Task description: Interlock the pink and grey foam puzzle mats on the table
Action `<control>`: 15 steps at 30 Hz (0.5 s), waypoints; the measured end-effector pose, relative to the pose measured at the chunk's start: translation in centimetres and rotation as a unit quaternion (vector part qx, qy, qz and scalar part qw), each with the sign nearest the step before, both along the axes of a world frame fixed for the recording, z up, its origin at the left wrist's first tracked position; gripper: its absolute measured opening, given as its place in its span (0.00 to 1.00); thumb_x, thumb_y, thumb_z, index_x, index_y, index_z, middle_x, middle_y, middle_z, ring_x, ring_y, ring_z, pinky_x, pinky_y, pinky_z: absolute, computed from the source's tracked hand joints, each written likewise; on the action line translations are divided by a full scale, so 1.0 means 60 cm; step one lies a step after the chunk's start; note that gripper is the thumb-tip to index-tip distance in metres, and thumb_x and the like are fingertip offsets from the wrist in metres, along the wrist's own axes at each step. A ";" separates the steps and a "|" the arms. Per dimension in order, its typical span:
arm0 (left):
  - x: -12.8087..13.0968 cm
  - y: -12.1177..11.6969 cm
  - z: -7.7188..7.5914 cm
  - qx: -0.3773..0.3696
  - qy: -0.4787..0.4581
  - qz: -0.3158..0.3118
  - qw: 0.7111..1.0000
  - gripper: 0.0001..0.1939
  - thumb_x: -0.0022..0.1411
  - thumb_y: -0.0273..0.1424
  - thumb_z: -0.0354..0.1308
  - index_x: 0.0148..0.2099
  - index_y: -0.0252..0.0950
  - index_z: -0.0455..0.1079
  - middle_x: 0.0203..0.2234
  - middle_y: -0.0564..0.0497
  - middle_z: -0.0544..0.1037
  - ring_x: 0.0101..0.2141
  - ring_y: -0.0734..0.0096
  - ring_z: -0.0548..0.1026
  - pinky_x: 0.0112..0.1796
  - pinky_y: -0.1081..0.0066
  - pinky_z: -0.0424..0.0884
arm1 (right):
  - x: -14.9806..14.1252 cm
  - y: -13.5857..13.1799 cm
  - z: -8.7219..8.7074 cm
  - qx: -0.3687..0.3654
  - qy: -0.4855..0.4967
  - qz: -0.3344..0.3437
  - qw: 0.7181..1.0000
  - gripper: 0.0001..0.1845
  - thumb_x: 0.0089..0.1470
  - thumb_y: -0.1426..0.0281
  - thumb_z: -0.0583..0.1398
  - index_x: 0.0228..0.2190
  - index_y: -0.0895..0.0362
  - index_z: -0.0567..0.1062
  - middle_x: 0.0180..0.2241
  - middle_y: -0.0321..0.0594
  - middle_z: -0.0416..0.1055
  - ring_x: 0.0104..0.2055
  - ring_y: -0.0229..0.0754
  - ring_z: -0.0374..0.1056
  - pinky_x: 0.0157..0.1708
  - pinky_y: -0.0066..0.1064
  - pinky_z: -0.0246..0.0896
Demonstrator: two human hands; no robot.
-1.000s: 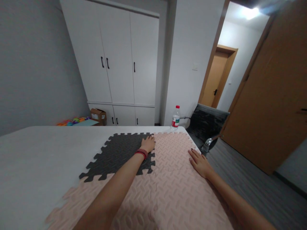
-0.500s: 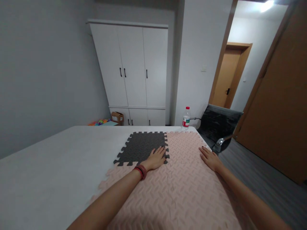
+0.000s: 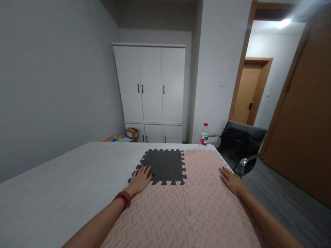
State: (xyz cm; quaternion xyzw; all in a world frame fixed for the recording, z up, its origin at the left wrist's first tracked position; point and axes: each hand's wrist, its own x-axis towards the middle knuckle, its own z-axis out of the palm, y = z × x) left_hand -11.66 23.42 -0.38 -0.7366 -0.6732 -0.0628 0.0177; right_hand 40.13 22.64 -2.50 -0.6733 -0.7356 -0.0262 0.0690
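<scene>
Dark tile (image 3: pixel 167 165) is covered at near-left corner by spread left hand (image 3: pixel 140 179). Pink tiles (image 3: pixel 207 203) are touched at right edge by flat, outstretched right hand (image 3: pixel 232 181).

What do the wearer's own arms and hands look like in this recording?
Both forearms show no sleeves, and the left hand and right hand wear no gloves. Around the left wrist are red bands, a thick dark one and a thinner, brighter one; the right wrist has none. Some fingernails look dark, perhaps painted.
</scene>
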 end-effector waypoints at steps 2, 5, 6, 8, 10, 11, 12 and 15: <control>0.007 -0.005 0.013 -0.003 -0.007 0.005 1.000 0.29 0.64 0.45 0.47 0.63 0.38 0.52 0.62 0.43 0.55 0.61 0.54 0.52 0.58 0.46 0.48 | -0.009 -0.007 0.010 0.015 -0.017 -0.005 1.000 0.29 0.61 0.56 0.38 0.59 0.51 0.56 0.62 0.41 0.52 0.63 0.43 0.47 0.55 0.48 0.50; 0.026 -0.023 0.041 -0.001 -0.015 0.010 1.000 0.27 0.62 0.44 0.50 0.60 0.38 0.56 0.60 0.43 0.58 0.58 0.54 0.58 0.56 0.46 0.54 | -0.038 -0.026 0.029 0.046 -0.033 -0.011 0.998 0.28 0.61 0.64 0.39 0.59 0.58 0.58 0.63 0.49 0.48 0.65 0.48 0.40 0.58 0.55 0.39; 0.037 -0.032 0.051 0.003 -0.016 0.010 1.000 0.26 0.62 0.43 0.51 0.59 0.37 0.58 0.59 0.43 0.60 0.57 0.55 0.60 0.55 0.46 0.56 | -0.051 -0.035 0.036 0.055 -0.036 -0.008 0.998 0.28 0.60 0.67 0.39 0.59 0.60 0.57 0.64 0.51 0.45 0.66 0.49 0.37 0.59 0.57 0.34; 0.064 -0.054 0.069 0.012 -0.017 -0.003 1.000 0.24 0.62 0.41 0.53 0.57 0.37 0.59 0.57 0.44 0.61 0.55 0.56 0.62 0.54 0.47 0.58 | -0.078 -0.060 0.049 0.061 -0.040 0.006 0.997 0.27 0.59 0.70 0.40 0.59 0.62 0.57 0.64 0.52 0.42 0.66 0.50 0.36 0.60 0.56 0.30; 0.092 -0.090 0.086 0.012 -0.020 -0.043 0.999 0.23 0.62 0.40 0.53 0.57 0.37 0.60 0.57 0.43 0.62 0.55 0.56 0.62 0.54 0.47 0.58 | -0.099 -0.097 0.060 0.054 -0.039 0.030 0.997 0.27 0.59 0.68 0.42 0.58 0.60 0.59 0.64 0.49 0.45 0.65 0.48 0.41 0.61 0.50 0.36; 0.104 -0.116 0.094 0.003 -0.022 -0.073 0.997 0.23 0.62 0.40 0.53 0.56 0.36 0.61 0.56 0.43 0.63 0.55 0.56 0.63 0.54 0.49 0.59 | -0.103 -0.121 0.064 0.048 -0.035 0.045 0.997 0.27 0.59 0.67 0.43 0.58 0.58 0.59 0.64 0.47 0.46 0.64 0.46 0.44 0.60 0.46 0.40; 0.113 -0.146 0.101 -0.011 -0.024 -0.108 0.994 0.22 0.62 0.40 0.53 0.56 0.36 0.62 0.55 0.43 0.64 0.54 0.57 0.63 0.54 0.51 0.59 | -0.100 -0.150 0.067 0.041 -0.023 0.061 0.997 0.27 0.58 0.65 0.43 0.58 0.57 0.60 0.64 0.45 0.46 0.63 0.45 0.47 0.60 0.43 0.43; 0.120 -0.263 0.118 -0.065 -0.026 -0.211 0.975 0.21 0.60 0.41 0.53 0.54 0.41 0.66 0.54 0.45 0.68 0.56 0.60 0.63 0.56 0.61 0.59 | -0.052 -0.261 0.053 0.030 0.062 0.079 0.995 0.30 0.58 0.58 0.42 0.58 0.56 0.61 0.64 0.42 0.44 0.63 0.45 0.48 0.60 0.38 0.47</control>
